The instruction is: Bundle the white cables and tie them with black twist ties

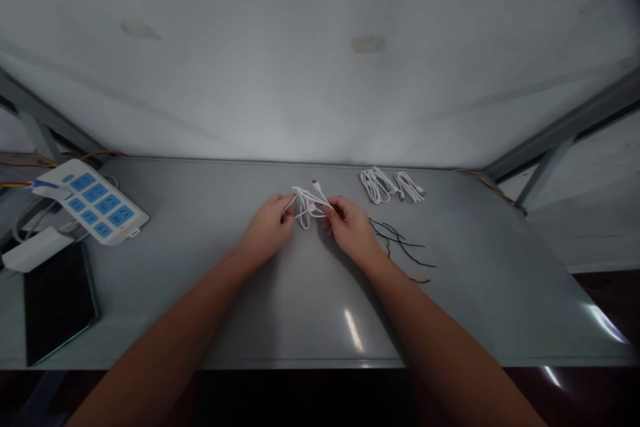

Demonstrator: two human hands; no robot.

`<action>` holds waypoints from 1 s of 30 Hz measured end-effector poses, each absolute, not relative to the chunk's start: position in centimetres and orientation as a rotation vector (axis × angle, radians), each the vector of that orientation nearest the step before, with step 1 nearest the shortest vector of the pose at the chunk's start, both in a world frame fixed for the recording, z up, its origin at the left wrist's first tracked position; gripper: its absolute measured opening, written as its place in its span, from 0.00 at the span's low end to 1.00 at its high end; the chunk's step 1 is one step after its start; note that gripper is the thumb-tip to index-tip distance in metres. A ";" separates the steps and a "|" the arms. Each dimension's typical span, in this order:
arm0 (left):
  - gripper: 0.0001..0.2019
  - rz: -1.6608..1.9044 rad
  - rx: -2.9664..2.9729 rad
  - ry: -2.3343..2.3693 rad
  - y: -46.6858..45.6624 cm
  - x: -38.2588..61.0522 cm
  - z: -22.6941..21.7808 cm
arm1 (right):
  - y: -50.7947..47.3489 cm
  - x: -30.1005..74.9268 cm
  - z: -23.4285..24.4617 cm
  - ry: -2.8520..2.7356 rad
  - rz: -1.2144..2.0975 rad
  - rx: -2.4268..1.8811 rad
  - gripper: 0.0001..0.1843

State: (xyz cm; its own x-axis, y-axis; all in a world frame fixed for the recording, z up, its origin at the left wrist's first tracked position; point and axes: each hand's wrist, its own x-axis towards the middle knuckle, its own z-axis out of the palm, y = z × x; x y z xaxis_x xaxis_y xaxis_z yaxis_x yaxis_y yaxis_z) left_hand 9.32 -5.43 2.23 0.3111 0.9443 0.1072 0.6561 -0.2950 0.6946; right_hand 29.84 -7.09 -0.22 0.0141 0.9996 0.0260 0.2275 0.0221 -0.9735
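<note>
A white USB cable (303, 212) in loose loops stretches between my two hands above the grey table. My left hand (273, 223) pinches its left side between thumb and fingers. On the other side, my right hand (349, 223) grips the cable, with a plug (317, 185) sticking up close to its fingertips. Right of my right hand lie several thin black ties (405, 243), partly hidden by the hand and forearm. Farther back rest two coiled white cables (376, 185), (409, 187) side by side.
On the left is a white power strip (135, 221) with blue sockets, wires running into it. A white adapter (37, 250) and a dark flat tablet-like panel (60, 303) sit near it. A white wall (280, 80) rises behind the grey table (190, 207).
</note>
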 end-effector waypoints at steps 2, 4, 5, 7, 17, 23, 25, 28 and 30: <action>0.13 0.697 2.103 1.502 -5.4 9.2 1.9 | -6.8 30.1 -0.1 -1.301 1.154 -1.348 0.16; 0.13 0.718 2.061 1.539 -5.2 8.9 1.6 | -6.3 30.4 0.0 -1.215 1.230 -1.319 0.17; 0.12 0.731 2.005 1.539 -5.0 8.8 1.5 | -6.0 30.6 0.1 -1.169 1.253 -1.309 0.18; 0.11 0.754 1.856 1.503 -4.8 8.5 1.1 | -5.5 31.0 0.1 -1.079 1.274 -1.304 0.19; 0.19 0.775 1.801 1.385 -4.5 7.7 0.9 | -5.2 32.0 -0.1 -1.187 1.080 -1.443 0.16; 0.23 0.610 1.923 1.410 -4.4 5.8 1.7 | -4.5 34.2 0.3 -1.120 0.870 -1.534 0.16; 0.24 0.572 1.992 1.417 -4.4 5.3 1.8 | -4.3 34.7 0.3 -1.032 0.861 -1.554 0.18; 0.22 0.557 2.156 1.464 -4.4 5.1 1.7 | -4.1 35.5 -0.1 -0.930 0.786 -1.582 0.23; 0.16 0.568 2.228 1.559 -4.2 5.1 1.6 | -4.0 36.2 -0.6 -0.947 0.787 -1.552 0.26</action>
State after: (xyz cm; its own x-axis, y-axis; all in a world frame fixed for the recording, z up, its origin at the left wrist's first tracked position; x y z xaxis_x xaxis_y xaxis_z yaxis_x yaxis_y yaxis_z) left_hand 5.08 -4.23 1.64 0.3097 0.9436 0.1174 0.7982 -0.3251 0.5071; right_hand 36.17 -4.01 -0.58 0.4598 0.8880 0.0035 0.1595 -0.0787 -0.9841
